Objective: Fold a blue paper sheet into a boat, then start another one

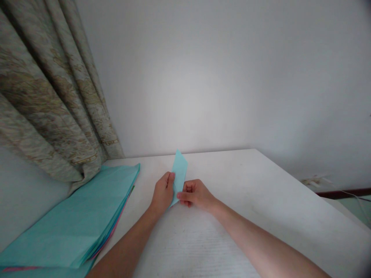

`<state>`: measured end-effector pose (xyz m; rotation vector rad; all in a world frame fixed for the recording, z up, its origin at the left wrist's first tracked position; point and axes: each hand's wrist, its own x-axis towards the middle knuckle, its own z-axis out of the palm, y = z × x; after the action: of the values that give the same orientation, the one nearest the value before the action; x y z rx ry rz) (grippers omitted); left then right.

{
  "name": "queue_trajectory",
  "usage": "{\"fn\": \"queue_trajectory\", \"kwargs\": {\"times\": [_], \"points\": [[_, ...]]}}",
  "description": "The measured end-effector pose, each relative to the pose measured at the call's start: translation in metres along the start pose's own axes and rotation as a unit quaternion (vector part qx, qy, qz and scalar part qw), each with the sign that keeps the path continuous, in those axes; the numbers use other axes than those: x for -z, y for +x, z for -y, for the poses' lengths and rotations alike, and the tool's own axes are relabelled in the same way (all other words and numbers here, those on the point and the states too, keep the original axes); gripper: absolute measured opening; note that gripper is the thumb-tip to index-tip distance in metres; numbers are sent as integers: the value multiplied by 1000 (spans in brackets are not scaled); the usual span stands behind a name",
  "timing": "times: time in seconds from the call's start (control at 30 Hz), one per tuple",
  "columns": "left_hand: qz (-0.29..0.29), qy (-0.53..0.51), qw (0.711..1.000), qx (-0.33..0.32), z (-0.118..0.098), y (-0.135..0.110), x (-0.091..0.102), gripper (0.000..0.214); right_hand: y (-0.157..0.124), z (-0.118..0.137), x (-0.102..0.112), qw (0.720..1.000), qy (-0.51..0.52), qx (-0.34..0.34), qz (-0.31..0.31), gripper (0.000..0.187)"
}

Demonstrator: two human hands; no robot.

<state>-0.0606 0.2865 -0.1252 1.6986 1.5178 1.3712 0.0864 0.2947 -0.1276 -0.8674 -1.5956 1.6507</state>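
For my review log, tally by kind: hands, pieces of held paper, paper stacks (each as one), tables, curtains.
Hands: 2 (left hand, right hand)
Held light-blue paper: 1
Coloured paper stack: 1
White table: 1
Patterned curtain: 1
Total: 6

Left hand [163,193] and right hand [198,195] near each other, each in a grip.
From where I stand, the bare left forearm [130,235] and bare right forearm [249,229] reach forward and slant inward. The left thumb [171,178] points up and away from the body, with most of that hand's fingers hidden from me. The right thumb [184,195] lies across toward the left hand, its index finger [191,183] bent above it, the other fingers curled in.
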Motion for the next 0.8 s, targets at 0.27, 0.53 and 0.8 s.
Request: {"fn": "queue_trajectory", "kwargs": {"times": [0.27, 0.53, 0.8], "points": [[105, -112, 980, 128, -5, -5, -3, 40, -4, 7, -1, 999, -26, -25, -8, 41], [123, -55, 989, 54, -3, -4, 0, 42, -3, 5, 2, 998, 12, 10, -63, 43], [135, -161, 973, 98, 3, 2, -3, 47, -2, 5, 3, 999, 12, 13, -36, 40]]}}
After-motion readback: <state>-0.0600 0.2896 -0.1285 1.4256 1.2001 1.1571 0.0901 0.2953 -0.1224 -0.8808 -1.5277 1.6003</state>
